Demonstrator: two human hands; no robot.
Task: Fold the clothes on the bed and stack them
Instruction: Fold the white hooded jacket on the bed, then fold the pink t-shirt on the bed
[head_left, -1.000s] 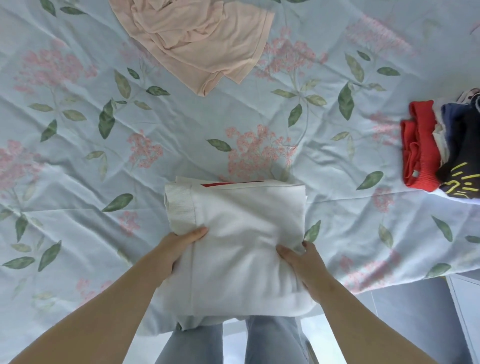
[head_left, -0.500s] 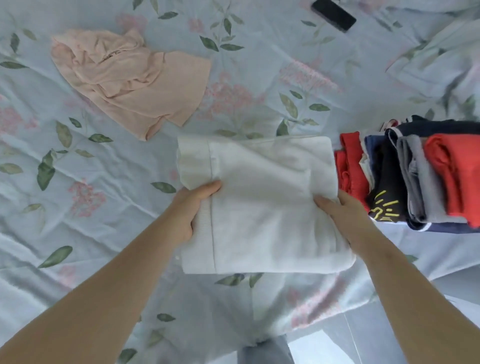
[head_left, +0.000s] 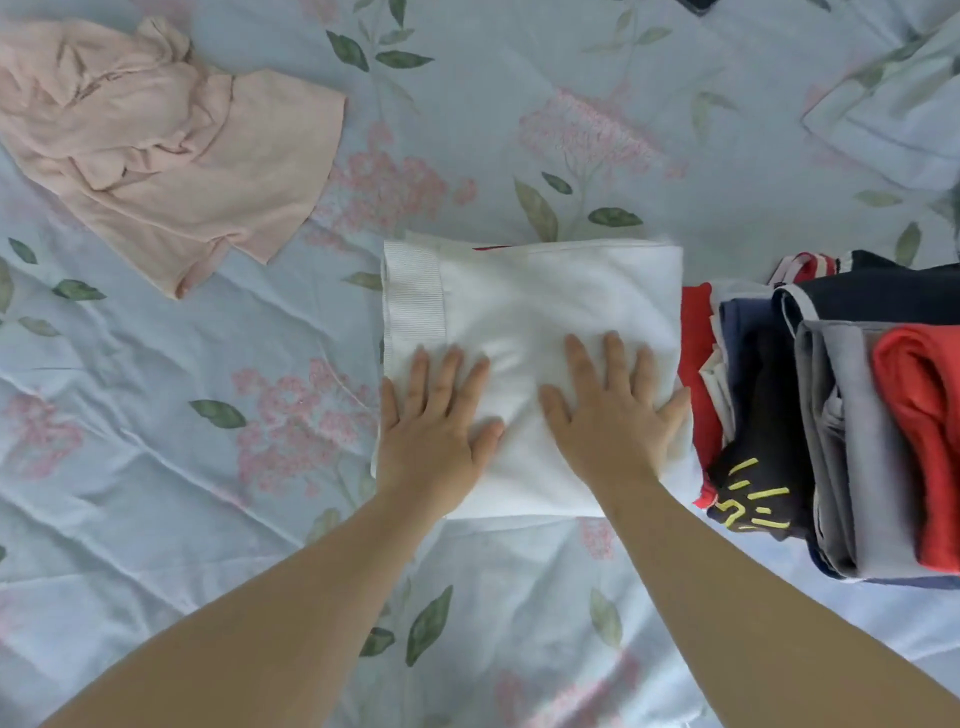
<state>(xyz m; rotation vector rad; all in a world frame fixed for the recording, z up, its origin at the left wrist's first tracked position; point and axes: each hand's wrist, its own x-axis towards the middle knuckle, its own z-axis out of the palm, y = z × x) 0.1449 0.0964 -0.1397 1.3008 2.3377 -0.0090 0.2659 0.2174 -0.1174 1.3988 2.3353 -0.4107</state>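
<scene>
Crumpled pink garment (head_left: 171, 150) unfolded at far left on floral bedsheet (head_left: 156, 415). Folded white garment (head_left: 545, 312) centre, flat on sheet. Left hand (head_left: 431, 431) flat on its left portion, fingers spread. Right hand (head_left: 613, 415) likewise, fingers spread, pressing. Row of folded clothes (head_left: 841, 415) touching right edge.

Left hand (head_left: 434, 441) and right hand (head_left: 613, 431) are bare (forearms (head_left: 311, 597) too).

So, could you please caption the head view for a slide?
Left hand and right hand press the folded white garment flat beside the stack.
</scene>
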